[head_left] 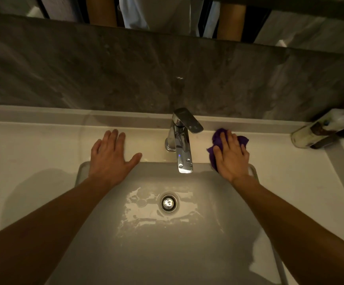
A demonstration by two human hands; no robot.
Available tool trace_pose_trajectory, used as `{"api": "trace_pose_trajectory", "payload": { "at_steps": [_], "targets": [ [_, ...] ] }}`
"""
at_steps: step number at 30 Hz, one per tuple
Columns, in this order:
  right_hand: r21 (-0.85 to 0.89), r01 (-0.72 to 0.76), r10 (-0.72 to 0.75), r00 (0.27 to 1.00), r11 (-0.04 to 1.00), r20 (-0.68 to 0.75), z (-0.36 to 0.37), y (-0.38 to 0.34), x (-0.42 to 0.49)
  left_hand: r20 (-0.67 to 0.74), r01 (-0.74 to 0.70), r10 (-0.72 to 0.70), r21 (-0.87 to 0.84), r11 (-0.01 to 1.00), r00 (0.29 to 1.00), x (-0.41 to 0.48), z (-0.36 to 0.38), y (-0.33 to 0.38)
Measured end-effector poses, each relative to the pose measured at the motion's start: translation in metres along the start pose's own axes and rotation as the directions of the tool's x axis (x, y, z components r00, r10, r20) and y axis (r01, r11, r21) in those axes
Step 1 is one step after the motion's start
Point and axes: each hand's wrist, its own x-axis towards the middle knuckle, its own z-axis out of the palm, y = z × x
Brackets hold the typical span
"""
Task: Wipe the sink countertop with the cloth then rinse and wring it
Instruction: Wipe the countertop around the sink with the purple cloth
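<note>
Head view shows the right hand (pixel 231 156) pressed flat, fingers open, on the purple cloth (pixel 216 138) at the faucet's (pixel 182 140) three o'clock, while the left hand (pixel 110 157) rests open on the counter (pixel 33 149) at nine o'clock.

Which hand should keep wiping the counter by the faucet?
Right. The right hand lies flat on the cloth beside the faucet; the left hand rests bare on the counter.

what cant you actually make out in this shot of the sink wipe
Head view only:
- Purple cloth: mostly hidden under the right hand, so its size and fold are unknown.
- Bottle lying at the right: label blurred, its far end cut off by the frame edge.
- Countertop under the left hand: covered.
- Faucet: whether water runs is unclear.
</note>
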Motion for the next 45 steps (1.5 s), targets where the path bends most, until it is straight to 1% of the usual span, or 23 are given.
{"api": "trace_pose_trajectory", "payload": {
  "at_steps": [5,10,16,20,22,24,26,28,29,31,32,33,34,35,36,38,40,41,43,45],
  "targets": [
    [-0.011,0.072,-0.073,0.997,0.997,-0.018,0.010,-0.043,-0.011,-0.014,-0.003,0.003,-0.003,1.000,1.000,-0.001,0.001,0.000],
    [0.003,0.097,-0.097,0.995,0.995,-0.012,0.022,-0.078,-0.026,-0.001,-0.004,0.004,-0.010,1.000,1.000,-0.001,-0.001,0.000],
    [0.132,0.137,-0.140,0.990,0.982,0.014,0.019,-0.099,-0.055,0.014,-0.001,0.002,-0.027,1.000,1.000,-0.001,-0.002,0.001],
    [0.328,0.100,-0.103,0.995,0.939,-0.008,0.017,-0.111,-0.074,0.025,-0.002,0.003,-0.026,1.000,1.000,-0.003,-0.004,0.001],
    [0.362,0.102,-0.103,0.995,0.927,-0.016,0.019,-0.114,-0.081,0.037,0.000,0.001,-0.032,0.999,0.999,-0.003,-0.005,0.001],
    [0.335,0.129,-0.137,0.991,0.933,0.000,0.018,-0.115,-0.083,0.060,-0.006,0.009,-0.047,0.999,0.998,-0.003,-0.009,0.000],
    [0.331,0.197,-0.221,0.975,0.923,0.036,0.015,-0.113,-0.081,0.060,-0.026,0.029,-0.042,0.999,0.998,-0.006,-0.017,-0.003],
    [0.392,0.266,-0.319,0.945,0.881,0.073,0.012,-0.110,-0.080,0.015,-0.036,0.037,-0.024,0.999,0.999,-0.014,-0.026,-0.010],
    [0.455,0.265,-0.325,0.944,0.850,0.059,0.011,-0.110,-0.082,-0.016,-0.026,0.026,-0.029,0.999,1.000,-0.021,-0.031,-0.016],
    [0.583,0.226,-0.240,0.969,0.780,-0.055,0.009,-0.114,-0.087,-0.067,0.012,-0.017,-0.077,0.997,0.998,-0.041,-0.039,-0.031],
    [0.599,0.199,-0.165,0.980,0.776,-0.111,0.010,-0.117,-0.087,-0.085,0.034,-0.042,-0.098,0.995,0.996,-0.053,-0.040,-0.040],
    [0.553,0.166,-0.100,0.984,0.817,-0.148,0.013,-0.120,-0.085,-0.094,0.057,-0.067,-0.106,0.993,0.993,-0.065,-0.041,-0.050],
    [0.502,0.117,-0.055,0.989,0.857,-0.136,0.018,-0.123,-0.083,-0.092,0.082,-0.091,-0.099,0.992,0.992,-0.079,-0.041,-0.062],
    [0.482,0.052,-0.006,0.995,0.874,-0.095,0.025,-0.126,-0.081,-0.077,0.112,-0.118,-0.084,0.990,0.990,-0.092,-0.039,-0.073],
    [0.513,-0.014,0.047,0.998,0.858,-0.051,0.032,-0.130,-0.082,-0.055,0.146,-0.149,-0.063,0.987,0.987,-0.105,-0.037,-0.083],
    [0.553,-0.065,0.086,0.996,0.831,-0.011,0.048,-0.140,-0.087,-0.010,0.206,-0.206,-0.026,0.978,0.978,-0.126,-0.030,-0.097],
    [0.447,0.002,0.027,0.998,0.895,-0.059,0.056,-0.151,-0.095,0.008,0.231,-0.231,-0.013,0.973,0.973,-0.136,-0.025,-0.101],
    [0.385,0.036,0.007,0.994,0.922,-0.108,0.058,-0.156,-0.096,0.001,0.234,-0.234,-0.014,0.972,0.972,-0.136,-0.023,-0.101],
    [0.340,0.021,0.027,0.991,0.940,-0.134,0.058,-0.167,-0.095,-0.023,0.239,-0.239,-0.013,0.971,0.971,-0.134,-0.021,-0.100],
    [0.259,0.033,0.009,0.987,0.965,-0.162,0.059,-0.175,-0.096,-0.038,0.245,-0.246,-0.014,0.969,0.969,-0.133,-0.020,-0.100]
  ]
}}
